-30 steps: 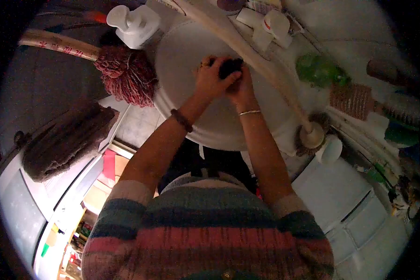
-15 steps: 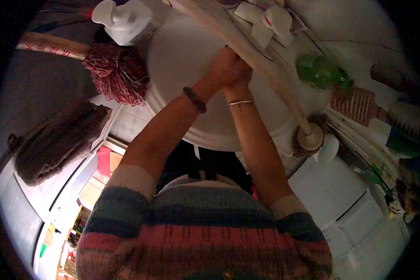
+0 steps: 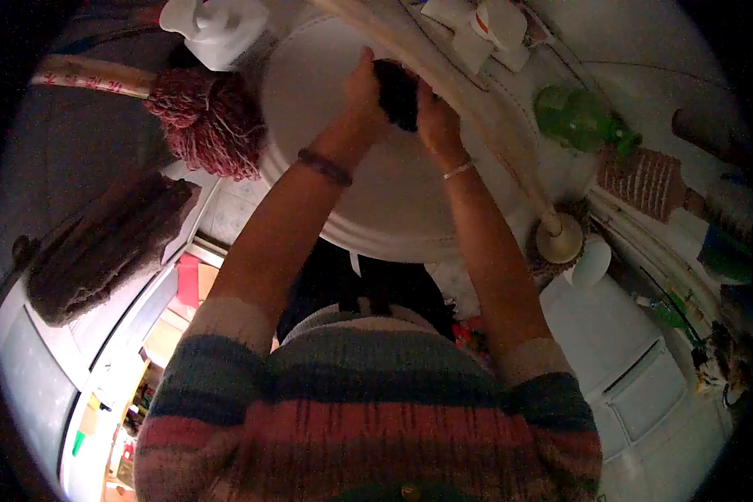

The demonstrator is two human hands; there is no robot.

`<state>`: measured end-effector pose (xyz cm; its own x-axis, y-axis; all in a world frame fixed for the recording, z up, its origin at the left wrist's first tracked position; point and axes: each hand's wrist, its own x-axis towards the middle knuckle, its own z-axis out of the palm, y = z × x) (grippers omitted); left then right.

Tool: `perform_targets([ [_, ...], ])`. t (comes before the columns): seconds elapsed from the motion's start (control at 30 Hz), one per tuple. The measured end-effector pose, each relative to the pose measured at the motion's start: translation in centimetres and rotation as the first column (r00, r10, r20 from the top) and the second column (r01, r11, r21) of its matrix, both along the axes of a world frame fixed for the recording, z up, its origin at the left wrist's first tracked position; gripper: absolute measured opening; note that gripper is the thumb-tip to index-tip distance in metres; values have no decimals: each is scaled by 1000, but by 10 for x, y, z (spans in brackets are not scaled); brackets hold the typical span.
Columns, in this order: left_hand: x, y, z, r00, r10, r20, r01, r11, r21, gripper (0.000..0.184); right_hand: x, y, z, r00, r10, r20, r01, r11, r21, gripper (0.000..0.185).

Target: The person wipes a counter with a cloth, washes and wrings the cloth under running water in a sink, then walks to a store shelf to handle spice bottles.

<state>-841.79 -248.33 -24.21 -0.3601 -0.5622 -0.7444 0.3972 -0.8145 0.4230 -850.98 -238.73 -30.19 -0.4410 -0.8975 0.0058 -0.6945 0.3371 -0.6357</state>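
Pink-striped sweater (image 3: 376, 427) closest; beyond it, the clasped hands have parted! Left hand (image 3: 365, 96) and right hand (image 3: 438, 121) grip a black lump (image 3: 396, 94) between their fingers, now showing over the pale basin (image 3: 305, 109), near the wooden handle (image 3: 477, 109).

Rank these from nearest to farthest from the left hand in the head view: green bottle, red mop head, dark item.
From the left hand:
1. Dark item, between both hands
2. Red mop head, left side
3. Green bottle, right side

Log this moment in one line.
left hand, right hand: holding dark item between them | white basin: beneath hands | red mop: left of basin
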Motion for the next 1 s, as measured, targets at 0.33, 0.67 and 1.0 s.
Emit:
perform_targets([
  [0.33, 72, 5, -18, 496, -418, 761, 864, 330, -382, 44, 1, 83, 54, 949, -90, 302, 4, 961, 275, 30],
  [0.67, 83, -13, 14, 344, -98, 934, 907, 293, -303, 40, 29, 87, 157, 857, -197, 477, 282, 953, -112, 37],
  [1.0, 111, -22, 17, 867, -240, 436, 429, 805, -410, 37, 30, 53, 198, 950, 312, 24, -303, 935, -185, 36],
])
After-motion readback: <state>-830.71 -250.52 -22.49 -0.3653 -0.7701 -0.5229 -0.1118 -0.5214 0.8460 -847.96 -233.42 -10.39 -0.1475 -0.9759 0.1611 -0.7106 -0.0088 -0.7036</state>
